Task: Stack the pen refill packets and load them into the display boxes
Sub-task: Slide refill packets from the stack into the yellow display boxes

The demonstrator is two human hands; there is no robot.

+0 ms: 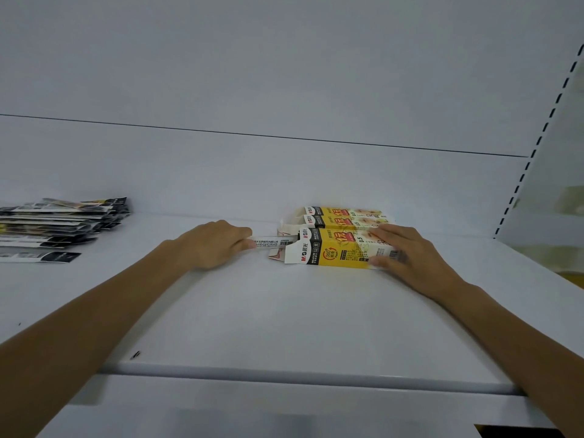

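packet pile (53,224) cropped left, rear boxes (344,215) part-hidden

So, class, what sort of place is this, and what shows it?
Probably a shop, at a stationery shelf: a white shelf with a slotted upright, yellow display boxes of pen refills, and a pile of refill packets.
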